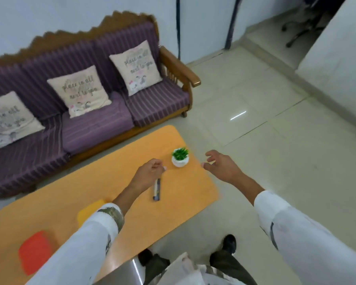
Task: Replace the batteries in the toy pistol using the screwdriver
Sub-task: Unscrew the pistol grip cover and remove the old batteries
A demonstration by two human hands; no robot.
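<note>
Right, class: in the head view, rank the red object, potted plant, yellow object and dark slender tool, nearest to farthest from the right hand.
1. Potted plant, left of the right hand.
2. Dark slender tool, gripped by the left hand.
3. Yellow object, beside the left sleeve.
4. Red object, farthest left.

The near table (60,202) has a matt orange top, the far-left sofa (95,128) a varnished wood frame with striped purple cloth cushions and printed cloth pillows (79,90), and the floor (265,140) glossy pale tiles.
</note>
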